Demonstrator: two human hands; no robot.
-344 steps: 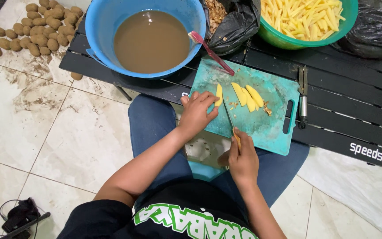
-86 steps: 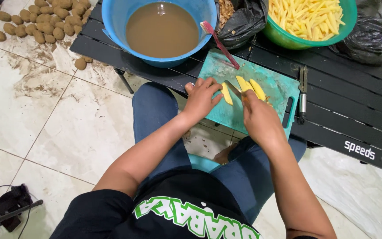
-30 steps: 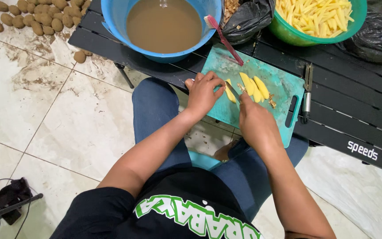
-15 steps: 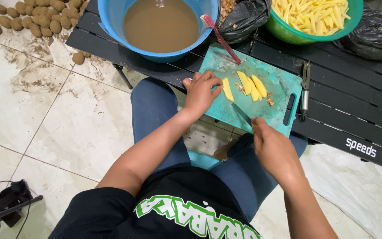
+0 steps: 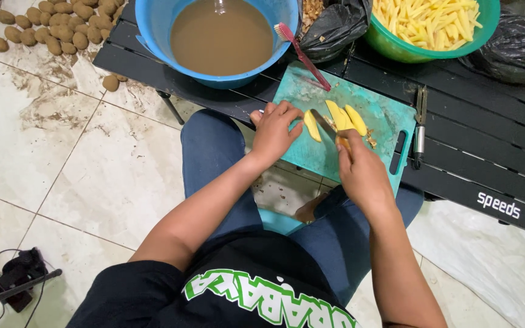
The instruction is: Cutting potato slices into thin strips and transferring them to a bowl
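I see the right hand (image 5: 363, 173) clamped on a knife (image 5: 326, 124), blade lying among the yellow potato slices (image 5: 341, 118) on the teal cutting board (image 5: 384, 115). Left hand (image 5: 273, 130) rests on the board's near edge, fingers curled, touching the leftmost slice. Blue basin of brown water (image 5: 220, 39) stands just behind the board; green bowl of cut sticks (image 5: 432, 24) to the right.

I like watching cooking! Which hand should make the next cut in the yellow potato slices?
The right hand. It already holds the knife over the potato slices; the left hand rests beside them on the cutting board.
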